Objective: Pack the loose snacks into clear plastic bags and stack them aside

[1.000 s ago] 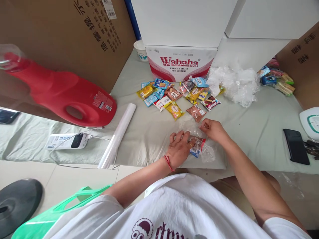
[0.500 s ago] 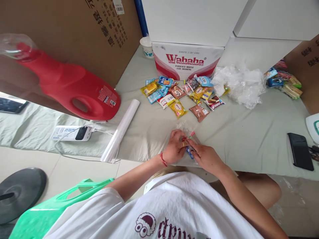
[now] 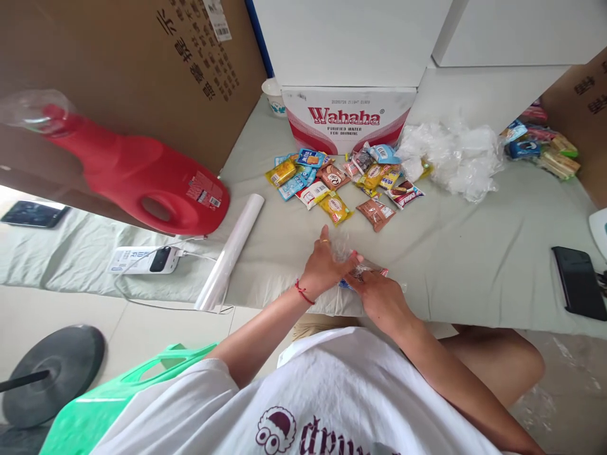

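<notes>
A clear plastic bag (image 3: pixel 374 272) with small wrapped snacks inside lies near the table's front edge, partly covered by my hands. My left hand (image 3: pixel 322 266) is at the bag's left side, fingers stretched forward and thumb spread across its top. My right hand (image 3: pixel 385 296) has its fingers closed on the bag's near side; the fingertips are partly hidden. Beyond the hands lie loose wrapped snacks, among them a yellow packet (image 3: pixel 334 208), a brown packet (image 3: pixel 375 215) and a dark striped packet (image 3: pixel 406 194).
A Wahaha carton (image 3: pixel 348 120) stands behind the snacks, beside crumpled clear bags (image 3: pixel 455 158). A clear plastic roll (image 3: pixel 230 253), a red jug (image 3: pixel 156 180) and a power bank (image 3: pixel 142 260) are on the left. Filled snack packs (image 3: pixel 552 158) and a black phone (image 3: pixel 578 281) lie right.
My left hand has spread its fingers and shifted slightly left, its index finger now pointing forward. The bag lies flatter beneath both hands. The camera view has tilted slightly.
</notes>
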A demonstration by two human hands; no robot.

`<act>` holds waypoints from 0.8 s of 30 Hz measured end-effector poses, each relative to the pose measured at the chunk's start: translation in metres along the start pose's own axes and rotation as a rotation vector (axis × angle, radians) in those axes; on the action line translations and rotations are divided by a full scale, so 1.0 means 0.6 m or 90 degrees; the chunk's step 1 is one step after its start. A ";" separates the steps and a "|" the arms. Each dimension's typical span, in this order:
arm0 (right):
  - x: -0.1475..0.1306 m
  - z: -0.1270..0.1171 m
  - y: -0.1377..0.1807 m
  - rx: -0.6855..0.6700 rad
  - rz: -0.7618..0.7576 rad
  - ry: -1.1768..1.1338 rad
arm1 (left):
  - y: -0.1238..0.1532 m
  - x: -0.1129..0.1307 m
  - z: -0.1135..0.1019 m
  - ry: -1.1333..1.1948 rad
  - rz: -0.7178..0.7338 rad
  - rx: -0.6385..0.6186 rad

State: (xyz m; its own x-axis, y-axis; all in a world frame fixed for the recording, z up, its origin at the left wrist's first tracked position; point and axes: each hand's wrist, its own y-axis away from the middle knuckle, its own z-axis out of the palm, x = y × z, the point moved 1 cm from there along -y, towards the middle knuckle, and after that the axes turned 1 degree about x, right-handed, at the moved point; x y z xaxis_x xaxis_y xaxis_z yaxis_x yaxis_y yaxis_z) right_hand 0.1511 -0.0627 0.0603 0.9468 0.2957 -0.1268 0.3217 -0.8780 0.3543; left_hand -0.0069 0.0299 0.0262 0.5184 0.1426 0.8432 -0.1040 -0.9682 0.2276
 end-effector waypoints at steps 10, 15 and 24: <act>0.005 0.034 0.008 0.078 0.019 -0.121 | 0.059 0.057 0.032 0.005 0.224 -0.197; 0.025 0.053 0.058 0.173 -0.078 -0.274 | 0.061 0.053 0.052 -0.018 0.285 -0.200; 0.113 0.084 0.120 0.436 0.318 -0.440 | 0.078 0.027 0.094 -0.217 0.331 -0.044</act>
State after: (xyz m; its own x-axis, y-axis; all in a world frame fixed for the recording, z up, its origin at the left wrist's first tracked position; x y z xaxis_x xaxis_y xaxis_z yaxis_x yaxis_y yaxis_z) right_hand 0.2379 -0.1249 0.0304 0.6923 -0.2394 -0.6808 -0.3726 -0.9265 -0.0530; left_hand 0.0444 -0.0250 0.0230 0.6251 -0.4290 0.6521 -0.4650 -0.8757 -0.1303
